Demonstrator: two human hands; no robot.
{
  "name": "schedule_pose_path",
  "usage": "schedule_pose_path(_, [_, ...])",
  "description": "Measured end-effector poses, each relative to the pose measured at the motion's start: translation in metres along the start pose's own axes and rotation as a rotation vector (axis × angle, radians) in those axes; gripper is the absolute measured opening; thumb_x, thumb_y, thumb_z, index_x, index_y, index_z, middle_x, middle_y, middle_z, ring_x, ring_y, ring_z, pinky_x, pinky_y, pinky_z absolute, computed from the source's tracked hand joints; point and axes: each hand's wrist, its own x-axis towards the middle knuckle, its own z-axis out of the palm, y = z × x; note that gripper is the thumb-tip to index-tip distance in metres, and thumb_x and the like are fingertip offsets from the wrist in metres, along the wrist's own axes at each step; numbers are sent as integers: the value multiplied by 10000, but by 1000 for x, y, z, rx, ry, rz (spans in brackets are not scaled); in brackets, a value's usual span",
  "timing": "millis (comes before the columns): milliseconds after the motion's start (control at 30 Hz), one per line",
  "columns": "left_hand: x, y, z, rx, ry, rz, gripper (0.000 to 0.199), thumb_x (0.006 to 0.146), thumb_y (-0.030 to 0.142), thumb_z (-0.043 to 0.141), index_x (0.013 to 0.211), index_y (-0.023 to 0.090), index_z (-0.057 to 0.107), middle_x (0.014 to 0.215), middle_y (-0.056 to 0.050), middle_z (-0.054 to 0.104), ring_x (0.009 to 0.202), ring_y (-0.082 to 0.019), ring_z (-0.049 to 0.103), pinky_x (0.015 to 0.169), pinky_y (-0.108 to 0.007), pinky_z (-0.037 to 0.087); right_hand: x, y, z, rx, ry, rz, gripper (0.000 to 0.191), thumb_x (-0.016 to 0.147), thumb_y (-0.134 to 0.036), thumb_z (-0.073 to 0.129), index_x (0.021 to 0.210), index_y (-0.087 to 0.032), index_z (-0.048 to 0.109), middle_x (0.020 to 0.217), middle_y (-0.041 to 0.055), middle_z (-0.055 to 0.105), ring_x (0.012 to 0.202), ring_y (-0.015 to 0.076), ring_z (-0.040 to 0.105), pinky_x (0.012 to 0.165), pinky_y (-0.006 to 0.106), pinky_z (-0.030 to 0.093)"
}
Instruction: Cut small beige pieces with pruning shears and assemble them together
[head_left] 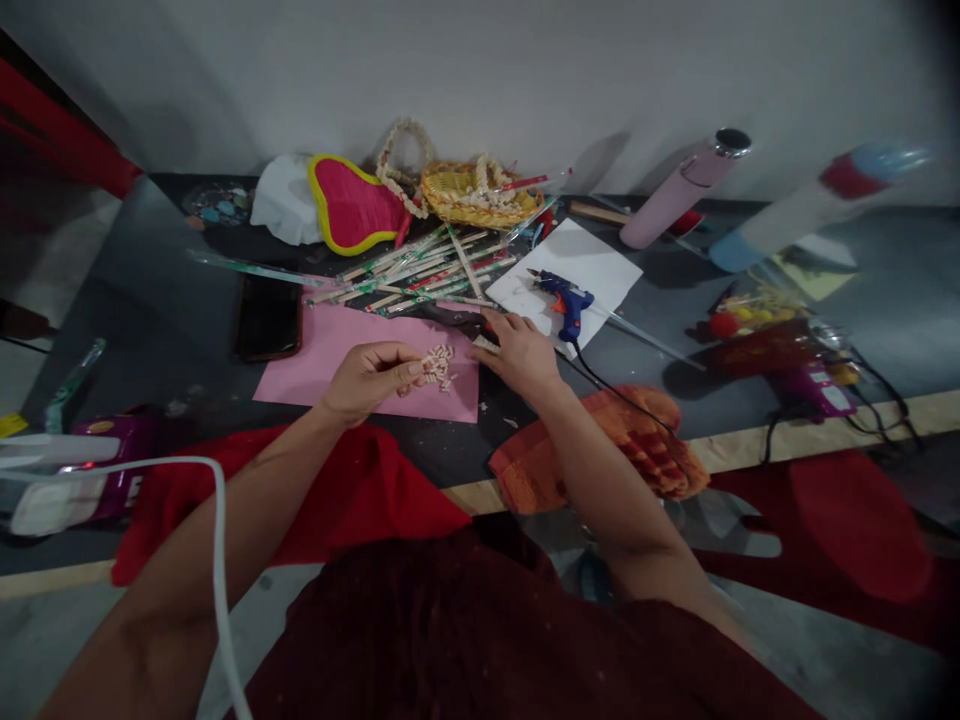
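Note:
My left hand (375,378) is closed in a pinch over a pink sheet (322,350), right beside a small heap of short pale stick pieces (439,366). What lies between its fingertips is too small to make out. At the sheet's right edge my right hand (523,355) has its fingers curled down, with a bit of red and a dark shape showing at the fingertips; the hand mostly hides what it grips. Behind both hands lies a pile of wrapped wooden chopsticks (420,270). A blue glue gun (568,302) rests on white paper (592,258) to the right.
A phone (268,315) lies left of the sheet. At the back are a yellow basket (450,200), a pink and yellow panel (352,205) and a pink flask (679,195). An orange towel (532,465) hangs over the front edge. A white cable (219,540) crosses my left arm.

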Motion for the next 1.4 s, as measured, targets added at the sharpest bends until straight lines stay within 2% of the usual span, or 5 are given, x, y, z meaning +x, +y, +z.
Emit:
schedule_pose_path(200, [-4,-1,4,594,124,276,225,805,361,613,885,180,720,817,-44,725,714,-140,642,660,-236,502,-5,-22,-16,326,170,-80,315,932,-369,421,1063,-173,630,1076,115,617,1018,241,519,853,380,429])
schedule_pose_path(467, [0,-16,-5,1058,63,633,251,890,284,478,907,210,717,868,-43,741,815,-148,674,760,-249,515,-16,-58,-11,1121,-327,-81,343,851,-475,539,800,-145,616,650,-26,514,582,78,431,526,203,340])
schedule_pose_path(967, [-8,2,15,940,254,691,224,852,204,487,795,199,704,745,-30,727,704,-137,657,690,-239,497,-20,-71,8,1695,-287,29,291,794,-454,647,767,-171,581,617,-39,553,486,48,437,474,184,357])
schedule_pose_path(1267, [-3,-8,13,525,392,340,228,857,332,549,948,166,678,812,-37,715,603,-92,579,617,-214,477,-7,-38,-4,919,51,-144,209,887,-345,524,937,-178,639,875,40,670,771,128,603,721,257,477])
schedule_pose_path(1400, [7,-16,6,321,391,274,240,826,336,585,952,147,660,797,-39,696,554,-67,530,558,-196,453,-5,-27,1,478,-24,-333,255,923,-217,416,1005,-167,653,983,83,674,941,178,595,870,314,455])
